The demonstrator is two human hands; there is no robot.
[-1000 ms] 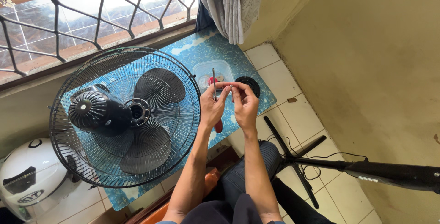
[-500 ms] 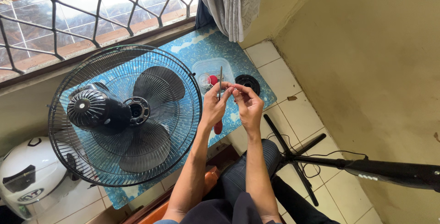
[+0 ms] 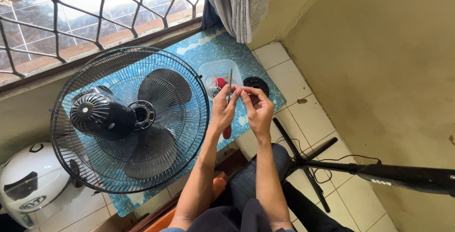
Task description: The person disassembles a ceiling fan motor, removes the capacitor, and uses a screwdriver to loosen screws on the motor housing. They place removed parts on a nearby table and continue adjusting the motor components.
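Note:
My left hand [image 3: 222, 108] grips a screwdriver [image 3: 230, 84] with a red handle; its metal shaft points up between my fingers. My right hand [image 3: 258, 108] pinches something very small at the shaft's tip; I cannot tell what it is. Both hands meet above a low table [image 3: 199, 51] covered in a blue patterned sheet. To their left lies a black fan head [image 3: 130, 118] with wire guard, dark blades and motor housing. Just behind my fingers sits a clear plastic container [image 3: 215, 70] with small parts, and a black round cap [image 3: 256, 82] lies beside it.
The black fan stand [image 3: 379, 170] with its cross base and cord lies on the tiled floor at the right. A white helmet [image 3: 35, 180] sits at lower left. A barred window [image 3: 95, 9] and a grey curtain [image 3: 239, 2] run along the back; a yellowish wall is right.
My hands stay together at the screwdriver tip with only slight finger shifts. The view has drifted a little, so hands and fan sit slightly differently in frame.

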